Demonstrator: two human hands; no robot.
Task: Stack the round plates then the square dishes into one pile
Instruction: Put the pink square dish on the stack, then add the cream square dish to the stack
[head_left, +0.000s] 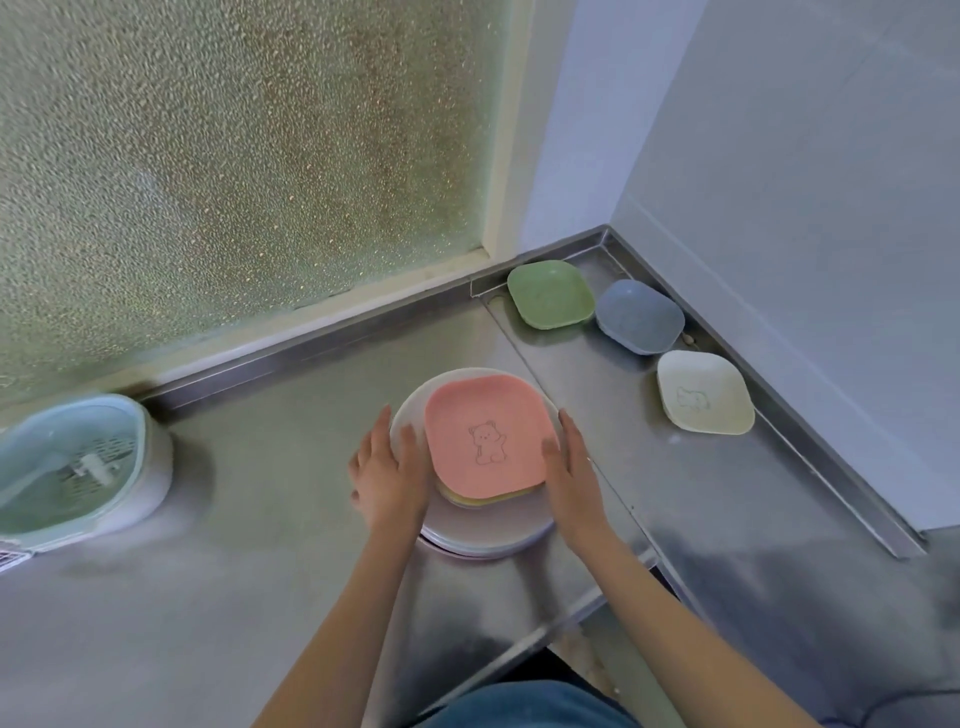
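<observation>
A pile of round white plates (485, 535) stands on the steel counter, centre. On top lies a pink square dish (485, 434) with a bear drawing, over a yellowish square dish whose edge shows beneath it. My left hand (387, 475) rests flat against the pile's left side, thumb by the pink dish's edge. My right hand (571, 478) presses on the right side, fingers straight. Three more square dishes sit apart at the back right: green (550, 295), blue (639, 316), cream (704, 392).
A pale blue and white lidded container (78, 467) stands at the left by the frosted window. The steel counter (260, 571) has a raised lip along the window and the right wall. A gap between counter sections opens below the pile.
</observation>
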